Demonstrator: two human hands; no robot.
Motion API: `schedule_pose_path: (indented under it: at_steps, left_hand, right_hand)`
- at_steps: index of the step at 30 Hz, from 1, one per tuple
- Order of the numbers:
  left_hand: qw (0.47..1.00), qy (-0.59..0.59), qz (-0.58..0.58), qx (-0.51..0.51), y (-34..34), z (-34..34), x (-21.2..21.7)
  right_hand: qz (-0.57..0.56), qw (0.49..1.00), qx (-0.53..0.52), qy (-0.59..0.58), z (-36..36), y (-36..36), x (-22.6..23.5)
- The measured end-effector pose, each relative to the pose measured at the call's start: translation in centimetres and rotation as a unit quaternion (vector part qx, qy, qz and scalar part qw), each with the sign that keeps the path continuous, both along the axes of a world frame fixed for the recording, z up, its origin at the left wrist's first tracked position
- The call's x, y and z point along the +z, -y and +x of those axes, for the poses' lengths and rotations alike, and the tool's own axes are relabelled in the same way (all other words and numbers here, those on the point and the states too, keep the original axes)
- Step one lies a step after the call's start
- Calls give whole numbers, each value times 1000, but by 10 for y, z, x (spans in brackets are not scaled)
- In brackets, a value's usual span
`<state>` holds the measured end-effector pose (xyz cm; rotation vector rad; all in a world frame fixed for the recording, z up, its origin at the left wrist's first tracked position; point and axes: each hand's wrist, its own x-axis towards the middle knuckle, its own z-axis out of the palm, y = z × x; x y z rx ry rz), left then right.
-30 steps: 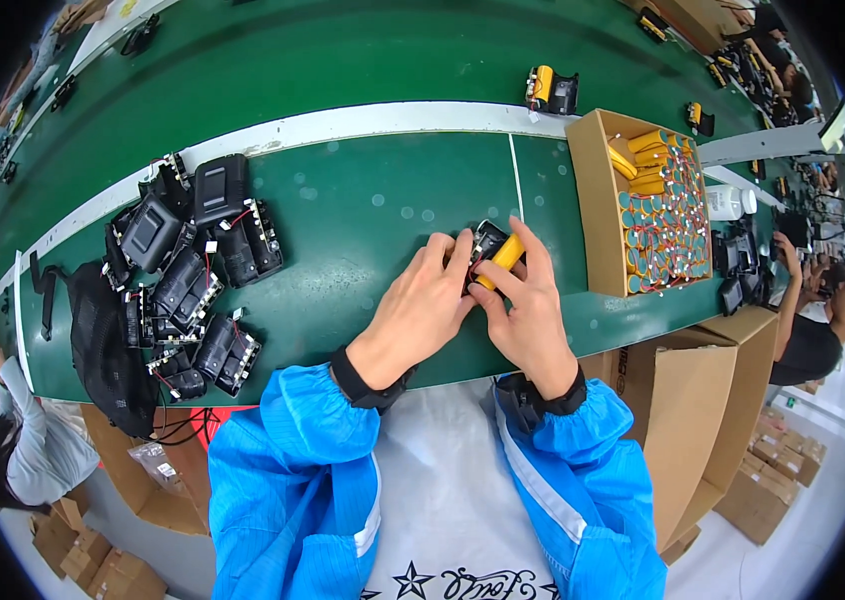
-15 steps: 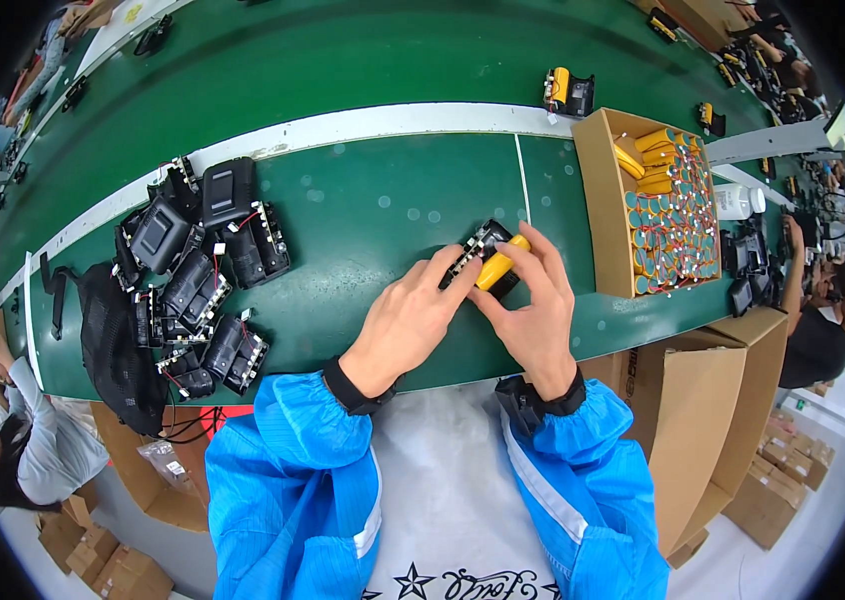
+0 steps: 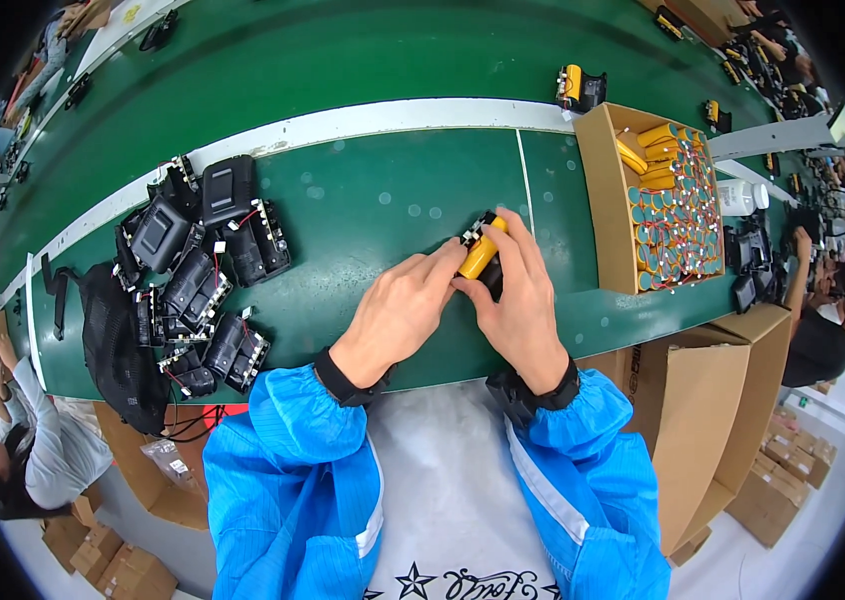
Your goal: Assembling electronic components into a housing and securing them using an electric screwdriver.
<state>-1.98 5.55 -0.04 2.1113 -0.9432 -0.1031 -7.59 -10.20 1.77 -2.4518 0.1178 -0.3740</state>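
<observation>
On the green desk point(image 3: 363, 200), we close our left hand point(image 3: 405, 312) and right hand point(image 3: 520, 300) in a grip on a yellow battery point(image 3: 479, 256) seated in a black holder point(image 3: 491, 280).

Both hands meet over the green table point(image 3: 363, 215): the left hand point(image 3: 405, 312) and right hand point(image 3: 521, 300) close their grip on a yellow battery cell point(image 3: 479, 256) seated in a black housing point(image 3: 492, 275). Black housings point(image 3: 198, 275) lie piled to the left; a cardboard box of yellow cells point(image 3: 665, 205) stands right.

Blue shiny jacket sleeves point(image 3: 293, 440), black knit cuffs point(image 3: 343, 380), white apron w/ star print.
</observation>
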Motion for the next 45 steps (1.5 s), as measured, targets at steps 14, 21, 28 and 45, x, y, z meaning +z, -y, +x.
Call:
schedule_pose_path:
  at_steps: [14,21,28,45]
  left_hand:
    - [1000,17,1,3,2,-2,7]
    - [983,-164,-82,-2,-11,31,16]
    - [944,-318,-57,-60,2,60,1]
    - [945,-324,-2,-33,4,63,20]
  right_hand:
    - [2,1000,-4,-21,0,10,1]
    - [-14,999,3,-39,3,10,3]
    - [-53,998,19,-37,2,8,0]
    - [-41,997,-2,-59,3,11,2]
